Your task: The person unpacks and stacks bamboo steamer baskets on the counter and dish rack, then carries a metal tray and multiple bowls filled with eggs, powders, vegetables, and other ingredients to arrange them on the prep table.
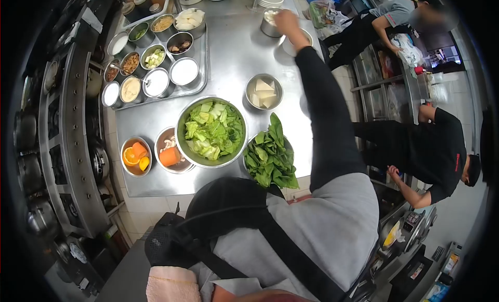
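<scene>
My right hand (286, 23) reaches far across the steel table to a small metal pot (270, 29) with white pieces in it. The fingers look curled together at the pot's rim; what they hold is hidden. Beside the wrist, partly covered, stands another round bowl (307, 38). Closer to me is a metal bowl of pale yellowish-white blocks (267, 95). A large bowl of chopped lettuce (215, 128) and a bowl heaped with dark green leaves (270, 156) stand near the table's front edge. My left hand is not in view.
A metal tray (200, 86) at the left carries several small pots of ingredients. Bowls with orange and carrot pieces (136, 155) and with mushrooms and carrot (174, 154) stand at front left. A stove (67, 141) lines the left side. Two people (426, 146) are at the right.
</scene>
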{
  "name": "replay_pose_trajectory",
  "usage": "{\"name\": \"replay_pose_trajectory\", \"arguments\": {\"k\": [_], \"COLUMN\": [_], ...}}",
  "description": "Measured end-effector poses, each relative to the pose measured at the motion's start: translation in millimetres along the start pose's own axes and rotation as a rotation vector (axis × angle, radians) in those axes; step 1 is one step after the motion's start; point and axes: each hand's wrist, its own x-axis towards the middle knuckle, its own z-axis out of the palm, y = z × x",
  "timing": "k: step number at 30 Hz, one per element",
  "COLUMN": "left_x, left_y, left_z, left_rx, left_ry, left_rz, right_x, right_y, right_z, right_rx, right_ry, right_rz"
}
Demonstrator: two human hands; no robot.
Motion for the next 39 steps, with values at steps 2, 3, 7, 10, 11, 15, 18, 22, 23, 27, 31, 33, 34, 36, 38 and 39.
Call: {"name": "replay_pose_trajectory", "arguments": {"k": [2, 3, 7, 10, 11, 15, 18, 22, 23, 27, 31, 33, 34, 36, 38, 39], "left_x": [-3.3, -5.1, -7.4, 4.1, 12.1, -25.5, -41.9, -29.9, -30.7, -37.8, -56.5, -64.9, -68.1, -69.6, -66.7, -65.0], "left_y": [7.3, 11.2, 22.7, 36.7, 36.1, 72.0, 79.1, 68.2, 68.5, 57.3, 26.5, 8.5, -0.6, -22.3, -33.7, -38.8], "left_z": [2.5, 2.6, -1.7, -4.2, -4.7, 25.5, 45.8, 41.1, 38.8, 26.5, 16.8, 6.4, 1.5, -9.1, -11.5, -11.0], "left_rx": [0.013, 0.017, 0.017, 0.003, -0.019, -0.019, -0.022, 0.054, 0.053, -0.024, 0.105, 0.148, 0.172, 0.224, 0.270, 0.293], "left_ry": [-0.016, -0.025, -0.057, -0.114, -0.137, -0.183, -0.284, -0.290, -0.256, -0.224, -0.148, -0.099, -0.084, -0.055, -0.046, -0.046], "left_rz": [-0.002, -0.001, 0.018, 0.052, 0.062, 0.110, 0.172, 0.230, 0.223, 0.195, 0.212, 0.170, 0.152, 0.114, 0.102, 0.103], "right_x": [-31.3, -41.0, -64.3, -77.8, -84.1, -123.9, -134.0, -93.5, -81.3, -58.8, -38.8, -31.1, -31.5, -34.9, -43.1, -50.2], "right_y": [79.6, 101.0, 118.0, 106.1, 93.8, 13.4, 9.2, 20.3, 16.1, -3.8, -6.9, -1.0, -0.5, 1.3, -3.7, -8.3], "right_z": [-14.9, -14.3, -28.4, -38.9, -51.8, -99.1, -78.2, -32.6, -20.4, 18.4, 39.0, 41.5, 42.5, 40.9, 32.5, 27.2], "right_rx": [-0.361, -0.092, 0.176, 0.380, 0.527, 0.852, 0.905, 0.825, 0.892, 0.214, 0.207, 0.282, 0.319, 0.315, 0.319, 0.328], "right_ry": [-0.202, -0.098, 0.023, -0.013, -0.211, -0.894, -0.724, -0.245, -0.247, 0.106, 0.124, 0.115, 0.101, 0.065, 0.029, 0.009], "right_rz": [0.018, 0.397, 0.493, 0.356, 0.324, 0.230, 0.244, 0.373, 0.457, 0.031, 0.095, 0.109, 0.120, 0.085, 0.064, 0.054]}}
